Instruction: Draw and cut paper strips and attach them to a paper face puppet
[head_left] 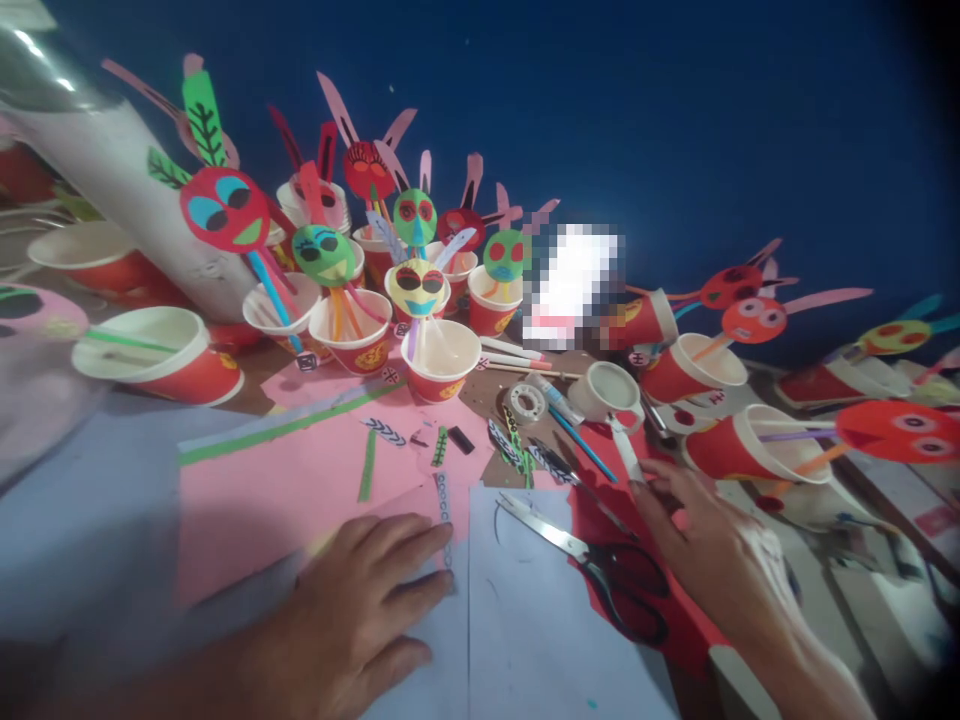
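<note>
My left hand (382,590) lies flat with fingers apart on pale blue paper (555,610). Its fingertips touch a narrow paper strip (444,500) patterned with small rings. My right hand (705,540) is closed at the lower end of a slim white object (626,450), whose kind I cannot make out. Between the hands rest black-handled scissors (585,550), blades partly apart, over blue and red paper (675,600). Beyond them lie small cut pieces with drawn leaf patterns (510,445), a blue pencil (581,443) and a roll of tape (525,402).
Several red paper cups (441,365) with paper-faced straw figures (225,210) line the back; others lie tipped at the right (750,445) and left (157,355). Pink paper (285,490) covers the middle left. A white mug (611,392) stands near the right hand.
</note>
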